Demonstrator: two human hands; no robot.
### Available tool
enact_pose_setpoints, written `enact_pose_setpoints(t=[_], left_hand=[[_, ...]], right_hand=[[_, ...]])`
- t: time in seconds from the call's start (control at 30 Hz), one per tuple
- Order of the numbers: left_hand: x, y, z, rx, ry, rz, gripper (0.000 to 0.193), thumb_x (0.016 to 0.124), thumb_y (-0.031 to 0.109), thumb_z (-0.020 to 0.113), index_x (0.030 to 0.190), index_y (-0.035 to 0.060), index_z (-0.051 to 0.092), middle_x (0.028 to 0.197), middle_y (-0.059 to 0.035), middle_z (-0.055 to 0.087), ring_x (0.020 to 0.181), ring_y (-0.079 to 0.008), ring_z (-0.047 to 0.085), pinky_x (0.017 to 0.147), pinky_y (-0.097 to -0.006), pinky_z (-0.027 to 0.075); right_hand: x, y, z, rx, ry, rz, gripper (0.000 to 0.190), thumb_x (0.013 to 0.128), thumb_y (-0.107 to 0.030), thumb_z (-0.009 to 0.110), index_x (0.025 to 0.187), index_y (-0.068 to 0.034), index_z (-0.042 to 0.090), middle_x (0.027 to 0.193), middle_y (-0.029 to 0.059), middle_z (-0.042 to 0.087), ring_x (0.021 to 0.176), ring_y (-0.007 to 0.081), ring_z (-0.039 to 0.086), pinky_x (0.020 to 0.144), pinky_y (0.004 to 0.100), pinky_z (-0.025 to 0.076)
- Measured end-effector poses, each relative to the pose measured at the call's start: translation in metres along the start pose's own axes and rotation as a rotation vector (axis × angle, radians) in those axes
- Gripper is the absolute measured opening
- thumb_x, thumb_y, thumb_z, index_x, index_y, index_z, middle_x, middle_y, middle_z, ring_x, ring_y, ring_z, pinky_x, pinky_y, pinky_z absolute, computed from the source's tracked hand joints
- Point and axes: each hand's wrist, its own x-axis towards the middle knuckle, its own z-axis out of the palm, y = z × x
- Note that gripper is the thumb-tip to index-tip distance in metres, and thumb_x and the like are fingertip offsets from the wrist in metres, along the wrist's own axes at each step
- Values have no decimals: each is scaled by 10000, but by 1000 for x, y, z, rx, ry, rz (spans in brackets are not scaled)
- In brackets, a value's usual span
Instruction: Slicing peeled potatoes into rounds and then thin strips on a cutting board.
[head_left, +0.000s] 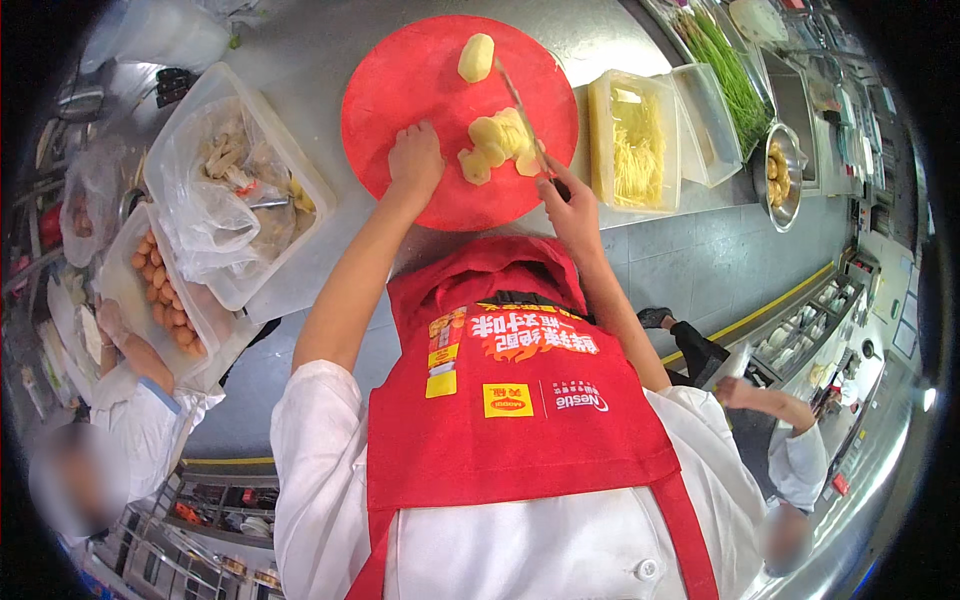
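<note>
On a round red cutting board (390, 82), my left hand (416, 154) rests with its fingers curled in, left of the potato slices; nothing shows in it. My right hand (571, 206) grips the dark handle of a kitchen knife (519, 101) at the board's right edge. The blade points away from me, along the right side of a pile of pale yellow potato slices (499, 136). A few slices lie loose at the front of the pile. Farther back on the board sits a whole peeled potato (476, 58), apart from the slices and close to the knife's tip.
Right of the board stands a plastic container of potato shreds (637, 150), then green stalks (724, 75) and a metal bowl of potatoes (778, 176). At left are a plastic tub (319, 199) with bagged food and a bin of eggs (161, 292). One co-worker is on each side.
</note>
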Motion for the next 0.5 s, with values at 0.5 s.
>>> enact_pose_setpoints(t=[0.5], left_hand=[[-39, 22, -23, -613, 239, -161, 334, 956, 300, 769, 1127, 16, 726, 1032, -106, 760, 931, -215, 732, 816, -364, 585]], right_hand=[[-46, 4, -3, -289, 28, -223, 526, 1011, -183, 656, 1529, -149, 569, 1097, 180, 668, 965, 356, 676, 828, 435, 541]])
